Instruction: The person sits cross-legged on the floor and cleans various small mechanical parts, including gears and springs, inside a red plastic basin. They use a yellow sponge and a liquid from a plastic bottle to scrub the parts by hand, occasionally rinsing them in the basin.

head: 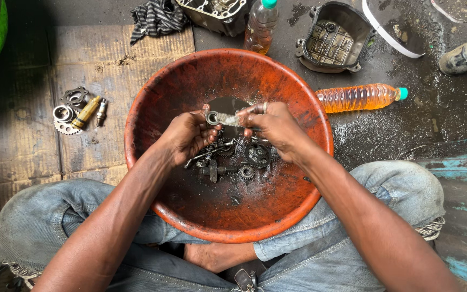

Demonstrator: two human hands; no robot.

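Denim knees frame the bottom of the view, with a bare foot tucked between them under the bowl's near rim. Both hands meet over the middle of the orange bowl, closed on one small metal part: the left hand pinches its ring-shaped end, the right hand grips the other end, a ring on one finger. That part is held just above the bowl's floor, clear of the rest. Beneath the hands, a heap of greasy gears and shafts lies in dark liquid at the bottom of the bowl.

Left of the bowl, on cardboard, sit a sprocket, a gasket, a brass-coloured piece and a spark plug, close together. Beyond the far rim stands a bottle of amber fluid; another bottle lies on its side to the right, near the rim. An engine cover rests upside down on the wet floor, and a striped rag lies at the top.
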